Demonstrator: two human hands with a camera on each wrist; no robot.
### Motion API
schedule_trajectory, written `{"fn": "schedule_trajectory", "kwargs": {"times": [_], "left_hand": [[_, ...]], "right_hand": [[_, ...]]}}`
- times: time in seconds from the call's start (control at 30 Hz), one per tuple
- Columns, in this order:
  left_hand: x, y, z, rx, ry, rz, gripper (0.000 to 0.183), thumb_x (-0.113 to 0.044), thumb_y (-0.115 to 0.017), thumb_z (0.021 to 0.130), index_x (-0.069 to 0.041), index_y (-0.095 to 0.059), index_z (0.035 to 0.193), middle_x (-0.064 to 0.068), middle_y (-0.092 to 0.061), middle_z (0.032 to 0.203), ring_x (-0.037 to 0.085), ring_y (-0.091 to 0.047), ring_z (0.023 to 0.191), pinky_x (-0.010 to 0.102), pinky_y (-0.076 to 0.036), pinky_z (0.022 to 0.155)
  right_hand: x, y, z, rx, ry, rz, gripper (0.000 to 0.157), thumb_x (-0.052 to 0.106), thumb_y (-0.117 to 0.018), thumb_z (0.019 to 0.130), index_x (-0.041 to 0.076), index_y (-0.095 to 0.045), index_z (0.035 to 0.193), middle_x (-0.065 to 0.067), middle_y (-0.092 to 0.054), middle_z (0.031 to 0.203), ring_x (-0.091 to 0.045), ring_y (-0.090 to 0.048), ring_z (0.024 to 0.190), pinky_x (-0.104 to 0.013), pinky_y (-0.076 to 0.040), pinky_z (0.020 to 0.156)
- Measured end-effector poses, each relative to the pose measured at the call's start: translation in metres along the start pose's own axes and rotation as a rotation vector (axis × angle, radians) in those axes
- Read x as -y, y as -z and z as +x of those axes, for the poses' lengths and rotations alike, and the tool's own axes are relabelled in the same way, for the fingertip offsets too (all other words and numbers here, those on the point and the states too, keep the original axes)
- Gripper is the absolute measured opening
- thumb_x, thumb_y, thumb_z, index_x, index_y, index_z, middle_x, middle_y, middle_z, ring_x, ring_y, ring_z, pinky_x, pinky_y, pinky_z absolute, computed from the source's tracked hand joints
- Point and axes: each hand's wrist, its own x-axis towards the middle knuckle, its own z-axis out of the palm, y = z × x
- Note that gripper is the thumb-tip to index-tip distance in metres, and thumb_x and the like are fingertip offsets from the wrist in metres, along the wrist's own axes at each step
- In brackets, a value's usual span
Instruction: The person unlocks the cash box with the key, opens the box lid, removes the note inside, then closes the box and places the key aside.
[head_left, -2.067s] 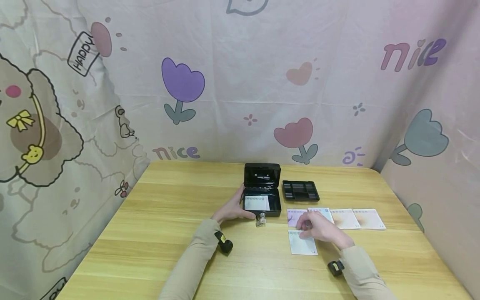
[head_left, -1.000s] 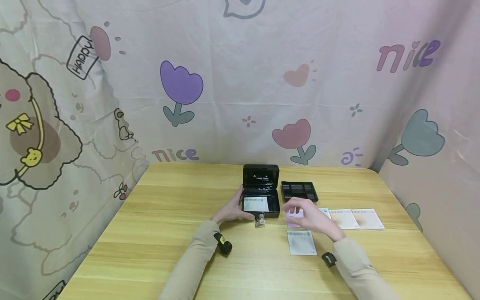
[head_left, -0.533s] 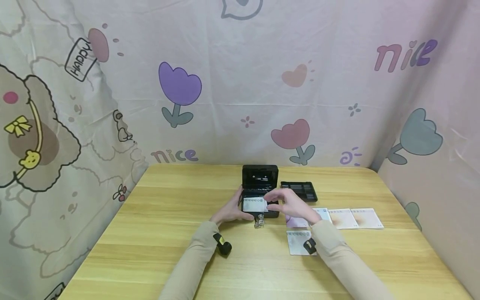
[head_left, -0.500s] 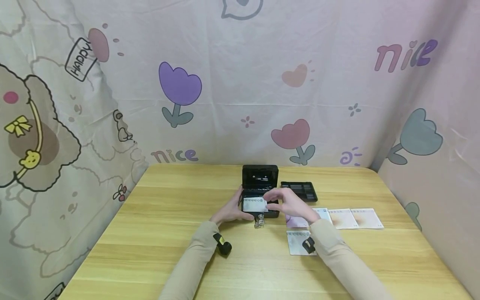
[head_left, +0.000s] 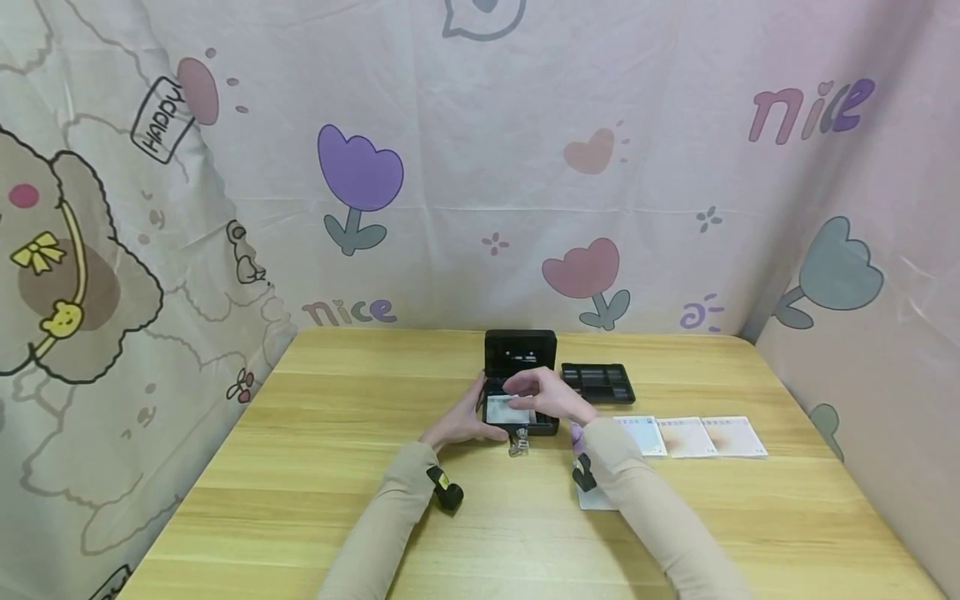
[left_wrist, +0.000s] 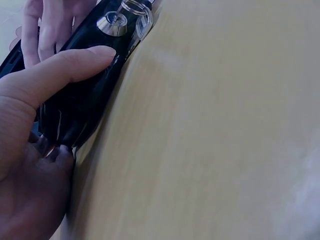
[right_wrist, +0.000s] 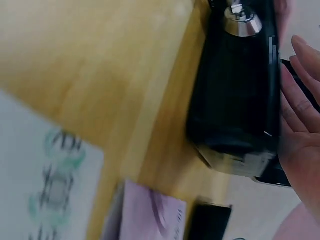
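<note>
A small black cash box (head_left: 521, 348) stands on the wooden table with its lid raised. My left hand (head_left: 459, 421) grips its left front corner, the thumb along the front beside the lock (left_wrist: 112, 23) and the fingers at the side. Keys on a ring (head_left: 519, 443) hang from that lock. Inside the box lie pale grey-green banknotes (head_left: 498, 410), partly covered by my right hand (head_left: 547, 393). That hand reaches in over the right wall with fingers extended, fingertips right at the notes; in the right wrist view the box's wall (right_wrist: 235, 90) hides the fingertips.
A black compartment tray (head_left: 600, 375) lies right of the box. A row of banknote stacks runs rightward: purple (head_left: 577, 439), blue (head_left: 643, 435), and two brownish ones (head_left: 686, 437). A pale stack (head_left: 595, 499) lies nearer, partly under the right sleeve. A printed curtain hangs behind.
My right hand has moved from the pale stack on the table leftward into the box, lately shifting farther left over the notes there. The left hand has kept its grip on the box.
</note>
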Motion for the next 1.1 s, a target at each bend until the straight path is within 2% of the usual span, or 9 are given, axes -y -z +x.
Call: {"fn": "schedule_trajectory", "kwargs": {"times": [0.3,0.43,0.63,0.87,1.1], "left_hand": [[-0.001,0.001,0.000,0.011,-0.031,0.000,0.128,-0.017,-0.089,0.073,-0.012,0.001,0.163,0.013,-0.004,0.171,0.032,-0.010,0.158,0.055,-0.014,0.128],[-0.001,0.000,-0.002,0.014,-0.022,0.005,0.128,-0.017,-0.089,0.074,-0.012,0.003,0.163,0.014,-0.004,0.171,0.032,-0.010,0.158,0.055,-0.015,0.128],[-0.001,0.000,-0.001,0.011,-0.042,-0.010,0.127,-0.013,-0.089,0.073,-0.015,0.000,0.163,0.012,-0.009,0.171,0.030,-0.014,0.157,0.053,-0.016,0.128],[0.000,0.000,0.001,0.007,-0.078,-0.022,0.125,-0.011,-0.088,0.073,-0.012,-0.001,0.163,0.016,-0.010,0.171,0.035,-0.016,0.156,0.057,-0.017,0.127],[-0.001,0.000,-0.002,0.005,-0.037,-0.018,0.126,-0.014,-0.088,0.074,-0.010,0.001,0.163,0.017,-0.004,0.171,0.035,-0.012,0.157,0.058,-0.016,0.127]], "right_hand": [[-0.008,-0.011,0.012,0.000,-0.016,0.004,0.033,0.006,-0.071,0.091,-0.004,-0.067,0.123,-0.022,-0.070,0.125,-0.035,-0.068,0.116,-0.045,-0.057,0.100],[-0.010,-0.015,0.015,0.007,-0.022,-0.026,0.032,0.007,-0.072,0.090,-0.003,-0.068,0.121,-0.021,-0.071,0.123,-0.033,-0.068,0.114,-0.045,-0.057,0.100],[-0.010,-0.017,0.017,0.020,-0.022,-0.129,0.029,0.007,-0.073,0.090,0.002,-0.071,0.118,-0.016,-0.073,0.120,-0.028,-0.070,0.110,-0.044,-0.057,0.096],[-0.010,-0.019,0.017,0.021,-0.023,-0.167,0.029,0.007,-0.074,0.089,0.003,-0.072,0.117,-0.014,-0.074,0.118,-0.025,-0.070,0.106,-0.042,-0.059,0.093],[-0.007,-0.019,0.015,0.031,-0.025,-0.165,0.030,0.007,-0.071,0.090,0.002,-0.071,0.120,-0.015,-0.073,0.121,-0.028,-0.068,0.110,-0.044,-0.057,0.096]]}}
